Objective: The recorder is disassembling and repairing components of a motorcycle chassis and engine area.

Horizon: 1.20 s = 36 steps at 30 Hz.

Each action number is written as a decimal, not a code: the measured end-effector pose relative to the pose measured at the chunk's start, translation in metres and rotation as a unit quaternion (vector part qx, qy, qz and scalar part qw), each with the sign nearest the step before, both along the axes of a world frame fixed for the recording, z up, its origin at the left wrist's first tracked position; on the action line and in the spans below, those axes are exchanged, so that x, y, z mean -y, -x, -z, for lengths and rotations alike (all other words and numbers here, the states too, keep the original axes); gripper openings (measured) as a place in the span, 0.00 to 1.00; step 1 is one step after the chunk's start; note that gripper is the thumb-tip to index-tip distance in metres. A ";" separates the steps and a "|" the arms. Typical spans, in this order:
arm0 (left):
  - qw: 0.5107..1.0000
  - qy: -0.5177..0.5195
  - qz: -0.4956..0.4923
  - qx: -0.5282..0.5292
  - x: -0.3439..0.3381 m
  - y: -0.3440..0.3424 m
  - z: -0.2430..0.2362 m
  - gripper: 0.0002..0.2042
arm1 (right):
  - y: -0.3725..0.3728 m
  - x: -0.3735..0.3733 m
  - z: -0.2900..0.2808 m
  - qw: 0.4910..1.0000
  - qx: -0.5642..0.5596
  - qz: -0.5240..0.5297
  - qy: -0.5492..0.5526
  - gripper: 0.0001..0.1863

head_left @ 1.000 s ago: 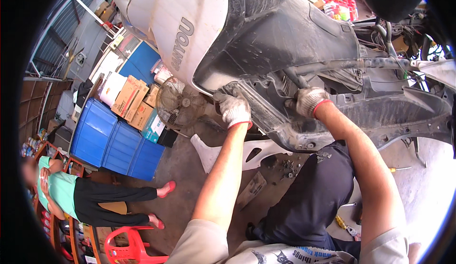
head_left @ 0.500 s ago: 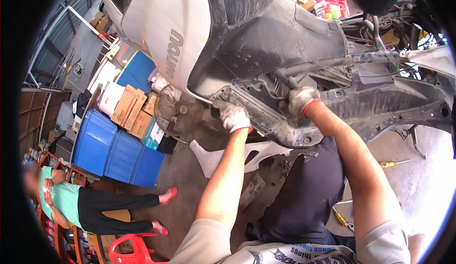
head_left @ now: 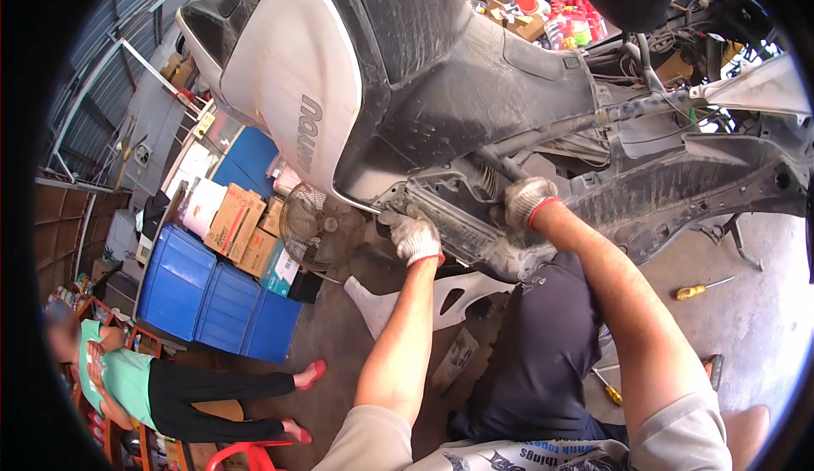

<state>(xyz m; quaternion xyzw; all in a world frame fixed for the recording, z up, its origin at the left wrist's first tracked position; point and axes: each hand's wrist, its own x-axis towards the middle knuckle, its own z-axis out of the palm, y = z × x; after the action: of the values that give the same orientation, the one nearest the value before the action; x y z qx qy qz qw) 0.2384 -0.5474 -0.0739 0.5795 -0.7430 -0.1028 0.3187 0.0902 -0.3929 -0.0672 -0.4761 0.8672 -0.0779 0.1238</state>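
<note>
A partly stripped scooter with a white front panel (head_left: 284,81) and dusty black plastic bodywork fills the upper part of the view. Between my hands lies a dirty, ribbed black plastic panel (head_left: 462,227), low on the scooter. My left hand (head_left: 414,235), in a white knit glove, is closed at this panel's left end, just under the white panel's lower tip; its fingertips are partly hidden. My right hand (head_left: 530,200), gloved too, is closed over the panel's upper edge further right, fingers curled out of sight. Around it are a dark tube (head_left: 500,159) and open bodywork.
A loose white fairing piece (head_left: 458,300) lies on the floor below my left hand. Screwdrivers (head_left: 691,291) (head_left: 609,388) lie at right. Left stand a fan (head_left: 322,227), blue bins (head_left: 225,293), cartons (head_left: 236,221) and a person in a green top (head_left: 119,369). A red chair (head_left: 250,454) is near.
The view has shifted slightly, so the scooter and floor items appear displaced. Both hands stay closed at nearly the same spots on the black panel.
</note>
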 end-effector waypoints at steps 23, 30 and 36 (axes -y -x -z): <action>0.960 -0.031 0.182 -0.210 0.006 -0.039 -0.002 0.37 | 0.013 0.017 0.039 0.997 -0.042 -0.028 0.066 0.28; 0.983 -0.020 0.133 -0.128 0.006 -0.018 -0.023 0.31 | 0.011 0.018 0.030 0.998 -0.036 -0.005 0.052 0.27; 0.957 0.027 0.173 -0.232 -0.016 -0.054 -0.024 0.34 | 0.005 0.010 0.002 0.998 -0.029 -0.022 0.048 0.26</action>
<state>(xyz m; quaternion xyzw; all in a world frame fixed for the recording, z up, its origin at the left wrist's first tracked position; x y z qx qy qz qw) 0.2928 -0.5314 -0.0498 0.3935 -0.7402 -0.2677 0.4749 0.0849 -0.4029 -0.0689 -0.5025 0.8549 -0.1029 0.0776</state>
